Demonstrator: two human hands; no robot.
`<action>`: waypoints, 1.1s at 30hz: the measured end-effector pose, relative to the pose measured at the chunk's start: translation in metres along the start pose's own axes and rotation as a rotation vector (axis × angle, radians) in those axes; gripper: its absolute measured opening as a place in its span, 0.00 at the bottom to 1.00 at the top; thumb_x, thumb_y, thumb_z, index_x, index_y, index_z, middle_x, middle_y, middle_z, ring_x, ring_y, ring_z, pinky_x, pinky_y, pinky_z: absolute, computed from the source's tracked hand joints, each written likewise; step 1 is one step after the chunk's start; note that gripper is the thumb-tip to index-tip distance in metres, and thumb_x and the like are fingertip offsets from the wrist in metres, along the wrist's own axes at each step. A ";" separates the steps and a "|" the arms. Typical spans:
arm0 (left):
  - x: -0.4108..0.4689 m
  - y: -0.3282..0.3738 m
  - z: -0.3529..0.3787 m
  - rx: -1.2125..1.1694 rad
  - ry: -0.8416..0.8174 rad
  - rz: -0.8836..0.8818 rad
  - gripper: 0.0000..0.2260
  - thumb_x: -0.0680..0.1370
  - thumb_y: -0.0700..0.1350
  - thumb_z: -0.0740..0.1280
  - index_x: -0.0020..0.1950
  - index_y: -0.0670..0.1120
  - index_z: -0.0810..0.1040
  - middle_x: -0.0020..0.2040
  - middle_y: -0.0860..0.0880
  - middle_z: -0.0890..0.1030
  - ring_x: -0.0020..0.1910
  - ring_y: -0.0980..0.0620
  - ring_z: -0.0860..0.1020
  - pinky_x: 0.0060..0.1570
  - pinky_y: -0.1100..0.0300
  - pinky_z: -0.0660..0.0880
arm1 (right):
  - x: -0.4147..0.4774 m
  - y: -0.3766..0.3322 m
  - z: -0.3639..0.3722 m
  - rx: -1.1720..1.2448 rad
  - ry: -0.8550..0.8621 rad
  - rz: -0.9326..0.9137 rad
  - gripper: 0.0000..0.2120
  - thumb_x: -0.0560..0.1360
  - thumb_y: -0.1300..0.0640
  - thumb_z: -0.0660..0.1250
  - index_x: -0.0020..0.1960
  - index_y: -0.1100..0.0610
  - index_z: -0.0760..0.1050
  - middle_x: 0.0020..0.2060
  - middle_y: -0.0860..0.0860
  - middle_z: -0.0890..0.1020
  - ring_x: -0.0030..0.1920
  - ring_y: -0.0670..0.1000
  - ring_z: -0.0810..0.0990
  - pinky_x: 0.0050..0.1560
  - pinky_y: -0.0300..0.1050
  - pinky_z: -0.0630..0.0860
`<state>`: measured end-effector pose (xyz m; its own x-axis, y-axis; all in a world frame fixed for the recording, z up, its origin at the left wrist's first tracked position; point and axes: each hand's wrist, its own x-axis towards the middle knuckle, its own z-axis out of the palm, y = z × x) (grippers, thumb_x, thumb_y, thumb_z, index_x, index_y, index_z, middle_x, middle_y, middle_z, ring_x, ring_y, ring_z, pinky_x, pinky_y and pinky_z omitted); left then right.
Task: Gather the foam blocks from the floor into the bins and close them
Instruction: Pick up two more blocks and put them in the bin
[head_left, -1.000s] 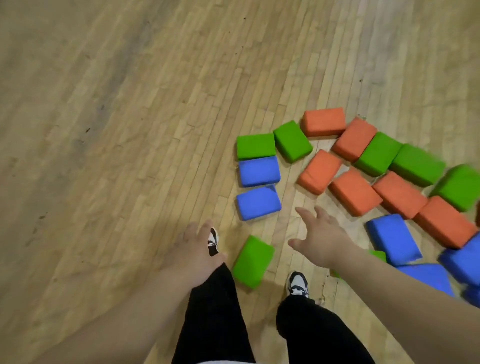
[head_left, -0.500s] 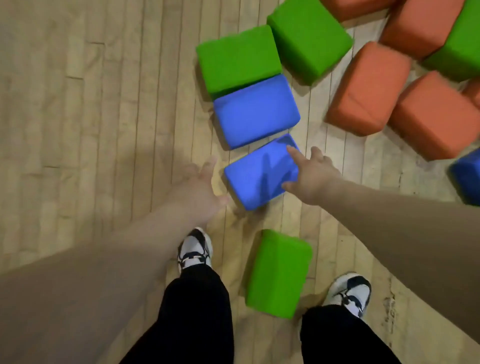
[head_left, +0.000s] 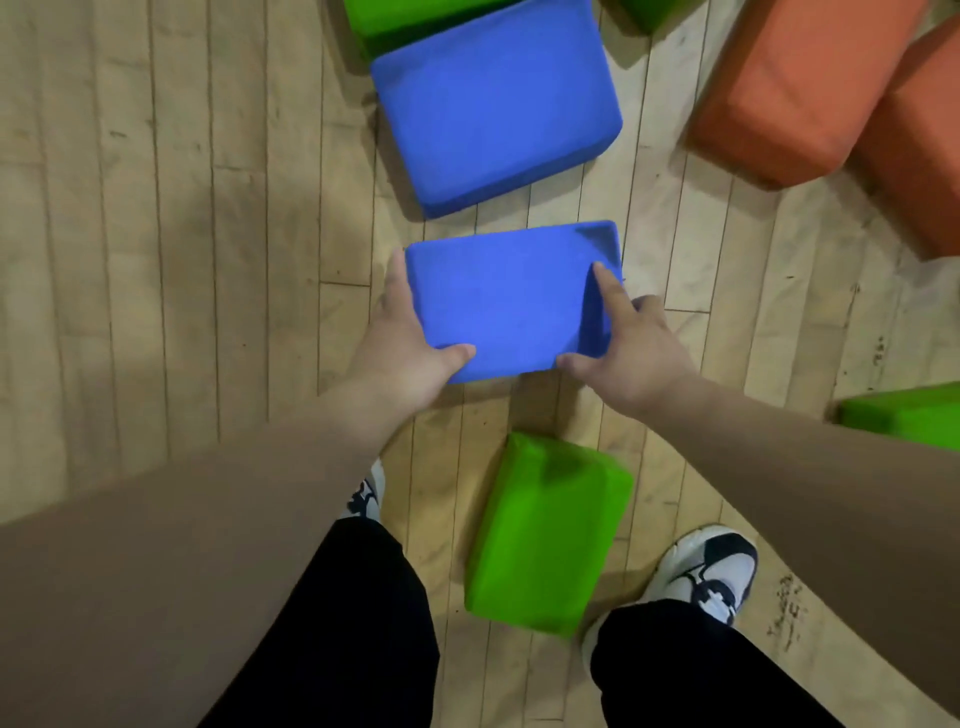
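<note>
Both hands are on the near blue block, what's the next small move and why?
Probably lift the near blue block straight up off the floor: the left hand and right hand grip its opposite sides, and no bin is in view.

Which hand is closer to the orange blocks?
Right. The right hand grips the right end of the near blue block, toward the orange blocks; the left hand grips its left end, farther off.

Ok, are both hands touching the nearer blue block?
Touching. Head view: left hand and right hand clasp opposite sides of the nearer blue block, thumbs on top.
</note>
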<state>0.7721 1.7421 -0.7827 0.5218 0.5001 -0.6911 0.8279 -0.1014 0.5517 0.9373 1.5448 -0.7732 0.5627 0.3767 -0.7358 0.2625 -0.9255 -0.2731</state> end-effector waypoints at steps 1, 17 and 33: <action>-0.007 0.001 -0.008 -0.009 0.022 -0.005 0.54 0.70 0.52 0.79 0.83 0.60 0.42 0.77 0.53 0.67 0.73 0.52 0.70 0.71 0.50 0.70 | -0.008 -0.001 0.004 0.041 -0.008 0.002 0.51 0.72 0.39 0.74 0.81 0.35 0.41 0.67 0.52 0.66 0.61 0.56 0.76 0.57 0.48 0.72; -0.080 0.022 -0.074 0.377 0.153 0.029 0.41 0.78 0.58 0.68 0.80 0.71 0.42 0.63 0.54 0.60 0.53 0.53 0.70 0.53 0.58 0.66 | -0.050 0.021 0.073 -0.310 -0.401 0.007 0.69 0.63 0.35 0.80 0.81 0.44 0.29 0.77 0.55 0.63 0.75 0.60 0.66 0.71 0.59 0.69; -0.079 0.015 -0.080 0.407 0.144 0.018 0.42 0.78 0.60 0.68 0.76 0.75 0.37 0.64 0.56 0.60 0.60 0.49 0.72 0.56 0.53 0.71 | -0.085 0.014 0.045 0.009 -0.351 0.025 0.53 0.71 0.33 0.73 0.78 0.29 0.36 0.68 0.56 0.69 0.61 0.61 0.77 0.62 0.57 0.76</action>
<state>0.7274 1.7699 -0.6825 0.5264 0.6074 -0.5950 0.8478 -0.4274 0.3138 0.8572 1.4981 -0.7423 0.2643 0.3190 -0.9102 0.2444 -0.9351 -0.2567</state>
